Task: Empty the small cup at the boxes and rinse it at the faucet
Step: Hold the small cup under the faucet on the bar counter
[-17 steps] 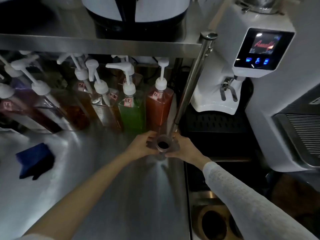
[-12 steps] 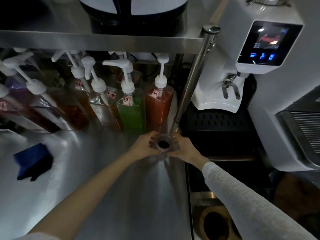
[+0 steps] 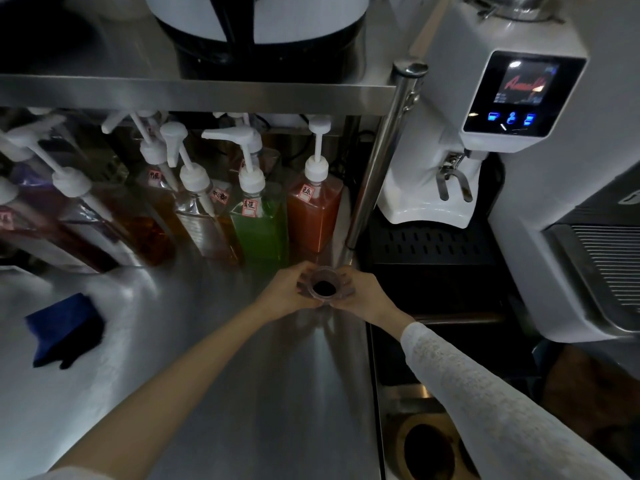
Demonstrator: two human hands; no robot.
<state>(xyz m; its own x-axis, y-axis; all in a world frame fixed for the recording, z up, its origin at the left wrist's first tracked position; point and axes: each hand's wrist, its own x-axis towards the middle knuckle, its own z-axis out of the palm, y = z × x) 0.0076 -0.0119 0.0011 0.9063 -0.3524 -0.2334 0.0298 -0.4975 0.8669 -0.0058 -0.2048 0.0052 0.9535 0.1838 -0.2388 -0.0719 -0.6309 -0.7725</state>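
Observation:
A small clear cup (image 3: 323,285) with dark liquid at its bottom is upright over the steel counter (image 3: 242,375), just in front of the syrup bottles. My left hand (image 3: 284,289) holds its left side and my right hand (image 3: 363,292) holds its right side, fingers curled round the cup wall. Most of the cup's wall is hidden by my fingers. No boxes or faucet show in this view.
Several pump bottles stand under the steel shelf (image 3: 194,93), the green one (image 3: 258,226) and orange one (image 3: 317,216) nearest the cup. A shelf post (image 3: 381,157) and white grinder (image 3: 485,133) rise at right. A blue cloth (image 3: 64,329) lies at left. A round dark opening (image 3: 429,448) sits low right.
Both hands keep holding the cup in the same spot. The view has drifted slightly; the cup and hands have barely moved.

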